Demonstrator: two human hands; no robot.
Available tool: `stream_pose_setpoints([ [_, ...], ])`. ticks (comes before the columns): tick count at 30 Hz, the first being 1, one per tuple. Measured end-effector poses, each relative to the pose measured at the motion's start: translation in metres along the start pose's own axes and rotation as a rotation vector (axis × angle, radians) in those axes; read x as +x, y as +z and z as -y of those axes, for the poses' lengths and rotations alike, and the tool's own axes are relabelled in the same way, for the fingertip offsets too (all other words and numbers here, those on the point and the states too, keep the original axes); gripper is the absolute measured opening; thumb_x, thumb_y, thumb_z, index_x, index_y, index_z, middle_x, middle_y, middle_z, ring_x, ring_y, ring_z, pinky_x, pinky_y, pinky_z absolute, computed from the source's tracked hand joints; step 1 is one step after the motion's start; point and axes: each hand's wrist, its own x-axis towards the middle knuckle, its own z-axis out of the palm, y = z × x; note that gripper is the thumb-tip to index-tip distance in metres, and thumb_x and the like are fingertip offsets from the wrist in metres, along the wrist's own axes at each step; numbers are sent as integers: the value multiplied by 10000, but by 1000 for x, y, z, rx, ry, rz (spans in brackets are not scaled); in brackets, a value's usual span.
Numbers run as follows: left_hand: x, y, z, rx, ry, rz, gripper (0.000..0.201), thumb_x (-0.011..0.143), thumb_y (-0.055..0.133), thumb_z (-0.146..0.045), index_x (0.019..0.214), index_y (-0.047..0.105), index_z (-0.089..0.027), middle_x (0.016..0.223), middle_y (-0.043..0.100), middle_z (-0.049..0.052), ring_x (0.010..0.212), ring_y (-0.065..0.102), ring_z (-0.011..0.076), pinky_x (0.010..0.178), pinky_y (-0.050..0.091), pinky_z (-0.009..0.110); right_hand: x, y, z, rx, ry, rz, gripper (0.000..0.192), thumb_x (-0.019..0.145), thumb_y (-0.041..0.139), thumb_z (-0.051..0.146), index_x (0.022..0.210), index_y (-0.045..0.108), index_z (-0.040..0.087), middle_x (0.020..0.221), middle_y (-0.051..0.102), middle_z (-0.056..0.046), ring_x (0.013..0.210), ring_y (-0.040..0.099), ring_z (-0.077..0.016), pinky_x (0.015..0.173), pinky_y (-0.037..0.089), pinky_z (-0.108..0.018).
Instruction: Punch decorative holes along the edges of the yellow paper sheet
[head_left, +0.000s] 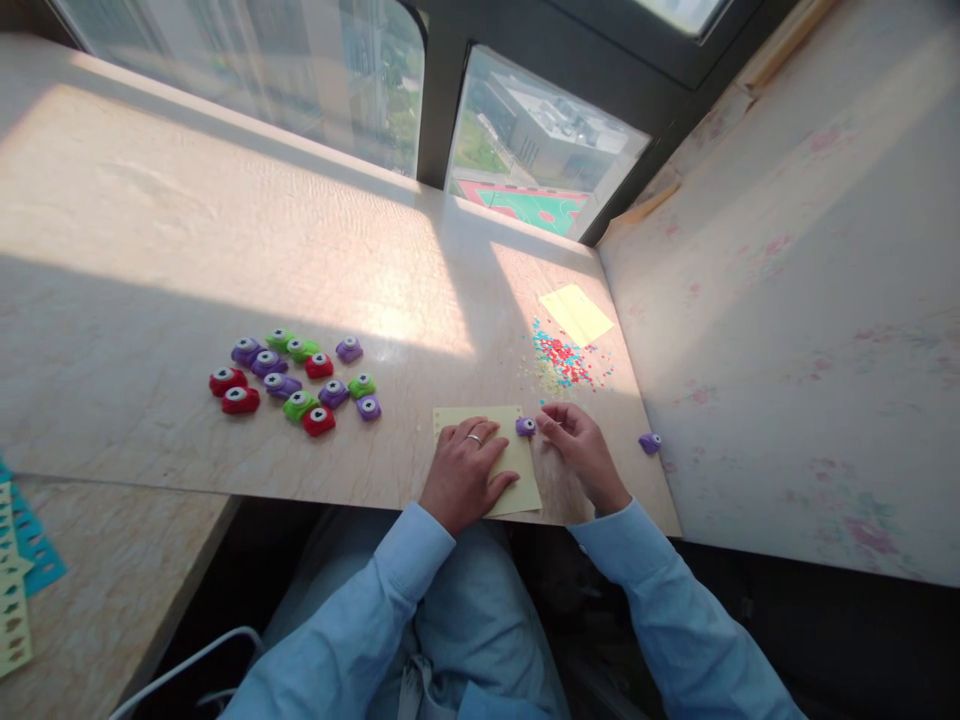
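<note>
My left hand [471, 470], with a ring on one finger, lies flat on a pale yellow sheet of paper [523, 492], its thumb apart from the fingers. A purple craft punch [526, 427] sits at the sheet's upper right edge. Just right of that punch, my right hand [581, 447] has its thumb and fingertips closed together in a pinch. Whatever those fingertips hold, if anything, is too small to make out. Small holes show along the sheet's upper left edge. Part of the sheet is hidden under my left hand.
Several red, green and purple craft punches [300, 405] stand to the left. Beyond my right hand lie scattered paper bits [564, 362] and another yellow sheet [576, 314]. One purple punch [650, 443] rests by the wall [787, 400]. Punched blue paper [37, 555] lies far left.
</note>
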Motion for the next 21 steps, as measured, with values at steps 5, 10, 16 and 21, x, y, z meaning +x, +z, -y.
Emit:
stream_pose_setpoints([
  [5,-1,0,0,8,1,2,326,818,709,-395,1075,675,-198,1240,649,123,1221,528,312,976,411,479,6,1,10,-17,28,125,399,659,792,539,799,684,181,795,705,-58,706,630,-186,624,504,-309],
  [10,-2,0,1,5,11,1,312,825,697,-391,1074,677,-203,1248,641,131,1230,519,319,977,409,494,4,4,12,-25,22,112,358,671,784,519,782,706,188,781,721,-61,661,615,-176,626,498,-319],
  [16,-3,1,0,18,14,0,296,819,706,-380,1054,678,-201,1247,642,128,1232,519,316,976,406,488,4,6,8,-19,15,94,371,662,786,524,792,713,184,792,726,-68,657,607,-173,632,500,-321],
  [21,-3,1,0,14,14,-1,298,819,706,-379,1056,678,-200,1248,640,131,1232,518,318,977,406,495,4,7,8,-21,-1,84,385,657,784,538,794,708,187,806,726,-77,678,613,-184,625,510,-324],
])
